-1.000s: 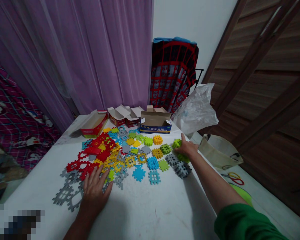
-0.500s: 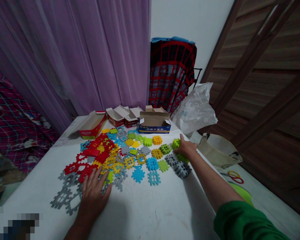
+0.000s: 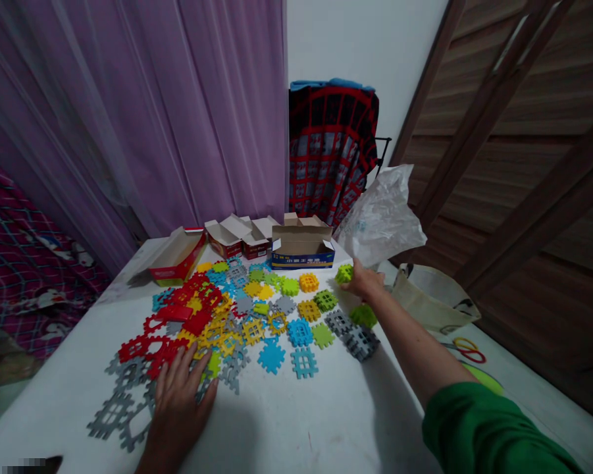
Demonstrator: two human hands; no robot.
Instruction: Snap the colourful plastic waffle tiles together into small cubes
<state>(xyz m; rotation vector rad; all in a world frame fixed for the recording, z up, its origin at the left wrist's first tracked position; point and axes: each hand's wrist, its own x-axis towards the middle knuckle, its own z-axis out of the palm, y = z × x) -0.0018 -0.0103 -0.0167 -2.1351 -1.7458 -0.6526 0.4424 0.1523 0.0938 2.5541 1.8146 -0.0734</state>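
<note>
A spread of flat plastic interlocking tiles [image 3: 237,316] in red, yellow, blue, green and grey covers the middle of a white table [image 3: 296,421]. My left hand [image 3: 180,395] lies flat, fingers spread, on grey tiles [image 3: 118,411] at the near left of the pile. My right hand [image 3: 362,283] reaches to the far right edge of the pile and is closed on a lime-green tile block [image 3: 344,274], lifted slightly off the table. Another green tile [image 3: 364,316] and grey tiles [image 3: 359,340] lie just below that hand.
Several open cardboard boxes stand at the table's far edge: a red one [image 3: 178,255], two small ones [image 3: 237,238] and a blue-banded one [image 3: 302,245]. A crumpled plastic bag [image 3: 382,217] sits at the far right. A tote bag [image 3: 432,299] and scissors [image 3: 466,352] lie beside the table.
My right hand has lifted and moved toward the far edge with the lime-green block, uncovering a green tile beneath. My left hand stays flat on the grey tiles.
</note>
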